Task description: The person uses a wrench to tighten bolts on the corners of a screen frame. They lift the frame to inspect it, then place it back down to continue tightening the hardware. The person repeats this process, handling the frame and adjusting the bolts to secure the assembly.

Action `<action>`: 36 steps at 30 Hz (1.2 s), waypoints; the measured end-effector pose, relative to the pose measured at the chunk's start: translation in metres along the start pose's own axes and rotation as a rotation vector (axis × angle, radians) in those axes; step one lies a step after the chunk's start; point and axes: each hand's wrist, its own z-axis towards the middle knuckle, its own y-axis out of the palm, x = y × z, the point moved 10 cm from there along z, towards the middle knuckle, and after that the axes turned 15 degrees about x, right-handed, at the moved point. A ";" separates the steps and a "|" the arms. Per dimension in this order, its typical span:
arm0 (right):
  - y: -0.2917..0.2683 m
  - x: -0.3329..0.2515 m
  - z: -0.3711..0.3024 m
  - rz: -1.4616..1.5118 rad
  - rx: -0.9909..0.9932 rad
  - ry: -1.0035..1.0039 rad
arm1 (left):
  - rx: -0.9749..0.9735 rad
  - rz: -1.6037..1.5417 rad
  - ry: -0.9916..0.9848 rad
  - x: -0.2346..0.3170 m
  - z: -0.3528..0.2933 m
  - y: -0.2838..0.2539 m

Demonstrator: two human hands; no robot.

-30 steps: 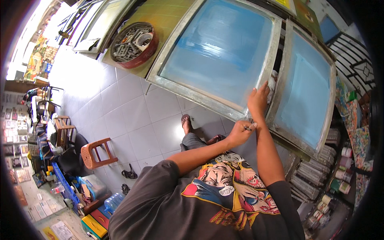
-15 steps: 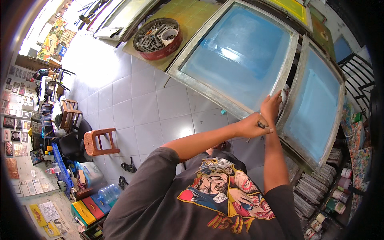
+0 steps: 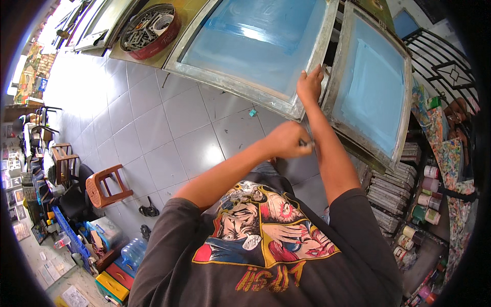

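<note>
My left hand (image 3: 290, 139) is closed in a fist just left of my right forearm. A small dark object (image 3: 303, 144) pokes out of it; blur hides its kind. Farther out, my right hand (image 3: 310, 88) lies against the right rail of a large silk-screen frame (image 3: 232, 81), thumb and fingers apart. Stretched over that frame is blue-tinted mesh (image 3: 250, 48) with a bright glare streak. A second framed screen (image 3: 371, 84), pale blue, leans just right of it across a narrow dark gap. Part of something white (image 3: 326, 77) shows beside my right fingers.
At the far left of the screens stands a round red tin (image 3: 166, 38) of metal pieces. An orange plastic stool (image 3: 107, 187) and a dark sandal (image 3: 149, 209) are on the tiled floor. Stacked frames (image 3: 391, 192) and paint jars (image 3: 428, 200) line the right side.
My left hand has drawn back from over my right wrist and is apart from it. My right hand stays at the frame's rail. The whole view has shifted, putting the screens higher.
</note>
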 end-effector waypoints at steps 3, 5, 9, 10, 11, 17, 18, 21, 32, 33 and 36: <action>-0.008 -0.011 -0.002 0.015 -0.029 -0.013 | -0.040 0.215 0.129 0.012 -0.011 0.040; -0.015 -0.016 -0.005 0.011 -0.062 -0.002 | -0.030 0.292 0.145 0.010 -0.010 0.052; -0.005 -0.005 -0.002 0.097 -0.021 -0.023 | -0.058 0.387 0.121 0.006 0.003 0.067; -0.006 -0.007 -0.003 0.112 -0.049 -0.007 | -0.072 0.401 0.075 0.002 0.006 0.069; -0.008 -0.009 -0.004 0.127 -0.078 0.010 | -0.086 0.416 0.028 -0.001 0.010 0.070; -0.008 -0.011 -0.004 0.168 -0.122 0.026 | -0.120 0.453 -0.121 -0.019 0.024 0.078; -0.007 -0.008 -0.002 0.171 -0.126 0.031 | -0.117 0.443 -0.140 -0.019 0.026 0.078; -0.003 -0.004 -0.004 0.180 -0.136 0.036 | -0.143 0.509 -0.123 -0.018 0.030 0.080; -0.007 -0.010 -0.003 0.193 -0.193 0.019 | -0.022 0.528 -0.137 -0.029 0.034 0.080; -0.006 -0.009 -0.002 0.190 -0.168 -0.003 | 0.009 0.495 -0.138 -0.030 0.034 0.076; -0.004 -0.007 -0.003 0.176 -0.140 -0.032 | 0.079 0.405 -0.045 -0.021 0.032 0.069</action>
